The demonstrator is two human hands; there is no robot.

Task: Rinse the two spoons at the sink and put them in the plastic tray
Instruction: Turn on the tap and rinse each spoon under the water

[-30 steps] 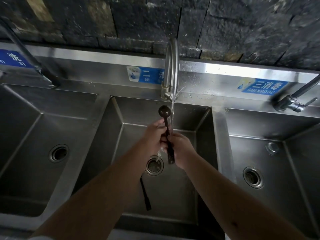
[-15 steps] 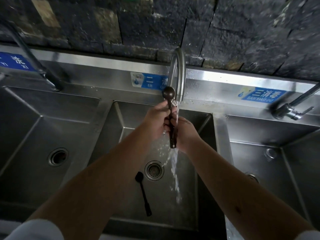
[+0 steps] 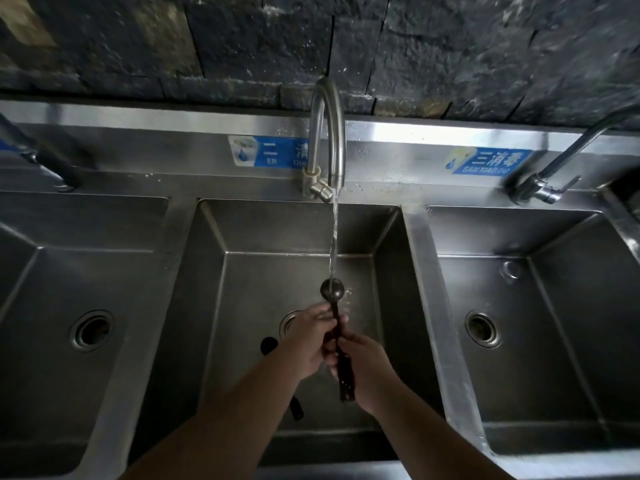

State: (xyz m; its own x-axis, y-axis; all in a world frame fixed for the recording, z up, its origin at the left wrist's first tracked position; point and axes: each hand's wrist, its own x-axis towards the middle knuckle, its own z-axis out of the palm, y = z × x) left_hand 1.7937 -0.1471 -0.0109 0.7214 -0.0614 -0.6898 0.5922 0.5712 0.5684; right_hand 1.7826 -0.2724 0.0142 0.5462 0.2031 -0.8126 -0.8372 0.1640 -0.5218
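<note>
Both hands hold one dark spoon (image 3: 333, 289) upright over the middle sink basin (image 3: 298, 233). Its round bowl is at the top, right under the thin stream of water from the curved steel tap (image 3: 327, 133). My left hand (image 3: 311, 336) pinches the handle just below the bowl. My right hand (image 3: 363, 367) grips the handle lower down, and the handle's end sticks out beneath it. A second dark spoon (image 3: 269, 344) lies on the basin floor, mostly hidden by my left forearm. No plastic tray is in view.
Steel basins lie on either side, the left one (image 3: 83, 258) and the right one (image 3: 540, 271), each with a round drain. A second tap (image 3: 540, 181) stands at the back right. Blue labels sit on the steel backsplash below a dark stone wall.
My hands and the spoon have dropped from close to the tap's mouth to low in the basin. The water now lands on the spoon's bowl instead of running past the handle.
</note>
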